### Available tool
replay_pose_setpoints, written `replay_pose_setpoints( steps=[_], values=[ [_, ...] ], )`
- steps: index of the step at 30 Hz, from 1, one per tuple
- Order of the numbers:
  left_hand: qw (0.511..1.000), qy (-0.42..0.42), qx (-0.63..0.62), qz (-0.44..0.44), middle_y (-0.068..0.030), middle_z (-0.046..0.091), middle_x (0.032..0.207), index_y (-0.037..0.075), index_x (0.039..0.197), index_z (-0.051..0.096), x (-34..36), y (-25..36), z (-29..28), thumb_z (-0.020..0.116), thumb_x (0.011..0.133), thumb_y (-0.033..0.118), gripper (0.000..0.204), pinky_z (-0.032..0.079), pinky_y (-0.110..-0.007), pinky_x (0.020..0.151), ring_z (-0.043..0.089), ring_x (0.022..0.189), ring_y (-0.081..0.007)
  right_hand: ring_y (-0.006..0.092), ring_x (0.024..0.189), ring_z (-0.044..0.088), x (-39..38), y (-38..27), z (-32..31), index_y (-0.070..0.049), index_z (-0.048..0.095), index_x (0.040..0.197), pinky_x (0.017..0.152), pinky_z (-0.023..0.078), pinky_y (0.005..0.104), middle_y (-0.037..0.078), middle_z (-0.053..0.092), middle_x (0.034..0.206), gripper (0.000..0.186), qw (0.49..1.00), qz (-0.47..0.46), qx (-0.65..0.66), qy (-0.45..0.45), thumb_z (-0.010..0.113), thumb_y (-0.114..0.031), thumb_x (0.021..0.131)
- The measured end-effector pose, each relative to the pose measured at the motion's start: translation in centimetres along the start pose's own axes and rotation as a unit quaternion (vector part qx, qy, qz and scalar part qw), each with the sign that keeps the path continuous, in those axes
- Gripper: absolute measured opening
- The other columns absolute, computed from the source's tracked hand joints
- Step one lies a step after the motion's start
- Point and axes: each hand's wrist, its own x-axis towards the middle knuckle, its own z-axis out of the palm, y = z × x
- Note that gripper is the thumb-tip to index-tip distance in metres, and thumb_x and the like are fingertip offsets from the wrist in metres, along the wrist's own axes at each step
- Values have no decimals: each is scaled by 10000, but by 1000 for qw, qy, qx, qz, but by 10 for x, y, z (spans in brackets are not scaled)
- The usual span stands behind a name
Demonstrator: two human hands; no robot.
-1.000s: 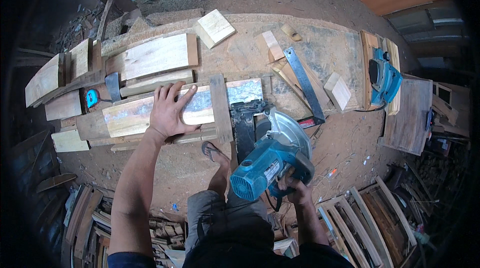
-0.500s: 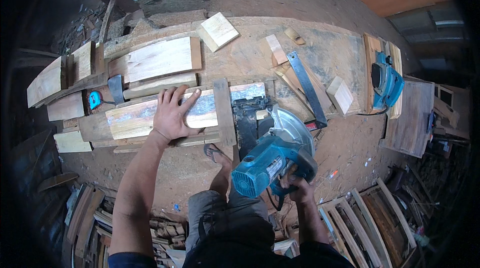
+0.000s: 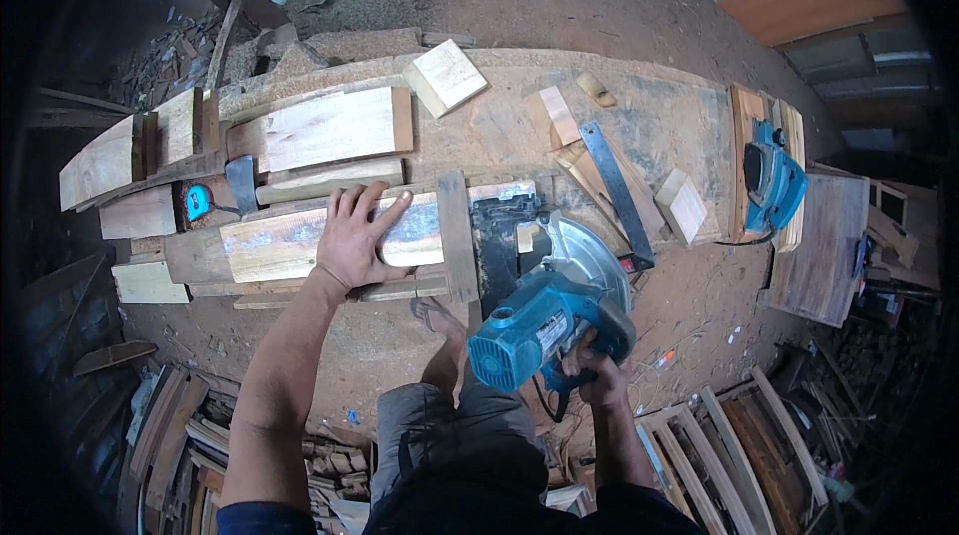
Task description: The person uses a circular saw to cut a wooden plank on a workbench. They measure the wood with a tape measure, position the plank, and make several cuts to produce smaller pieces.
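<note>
My left hand (image 3: 355, 243) lies spread over a pale, rough-faced board (image 3: 275, 243), its fingers toward the far edge and its thumb along the near edge. A brown wooden strip (image 3: 457, 235) lies crosswise over that board, just right of the hand. My right hand (image 3: 587, 360) is closed round the rear handle of a teal circular saw (image 3: 539, 320). The saw's dark base plate (image 3: 496, 250) rests across the board's right end, alongside the strip. A silver guard (image 3: 594, 260) covers the blade, so its cutting edge is hidden.
A metal try square (image 3: 617, 190) and a wood block (image 3: 681, 205) lie right of the saw. On the bench's far right sits a teal electric planer (image 3: 772, 180). Planks (image 3: 318, 128), an axe head (image 3: 240, 183) and a tape measure (image 3: 199, 201) lie left. Stacked timber (image 3: 724, 455) lines the near floor.
The circular saw has moved slightly farther away across the board's end. The whole view has shifted a little. My left hand stays spread on the board.
</note>
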Motion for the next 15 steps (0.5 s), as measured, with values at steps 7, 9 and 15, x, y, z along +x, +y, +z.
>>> replay_pose_setpoints(
  steps=[7, 9, 15],
  values=[
    [1000, 5, -10, 7, -172, 415, 1472, 298, 1551, 429, 0, -2, 1, 858, 547, 598, 1133, 242, -606, 1184, 384, 1351, -426, 228, 610, 600, 8, -3, 4, 30, 569, 986, 615, 505, 380, 108, 584, 700, 247, 1000, 4, 17, 4, 666, -44, 772],
    [1000, 7, -16, 8, -173, 419, 1470, 294, 1547, 435, 0, -2, -1, 857, 553, 591, 1121, 244, -609, 1181, 388, 1347, -429, 226, 599, 595, 12, -4, 8, 31, 571, 982, 605, 501, 382, 106, 581, 698, 253, 1000, 0, 13, 9, 673, -56, 766],
    [999, 26, -18, 16, -174, 431, 1459, 293, 1548, 437, 0, -2, 0, 854, 552, 580, 1117, 260, -610, 1168, 406, 1327, -431, 228, 573, 579, 20, -9, 13, 29, 577, 983, 583, 493, 389, 98, 569, 693, 250, 1000, -3, 12, 8, 667, -61, 769]
  ],
)
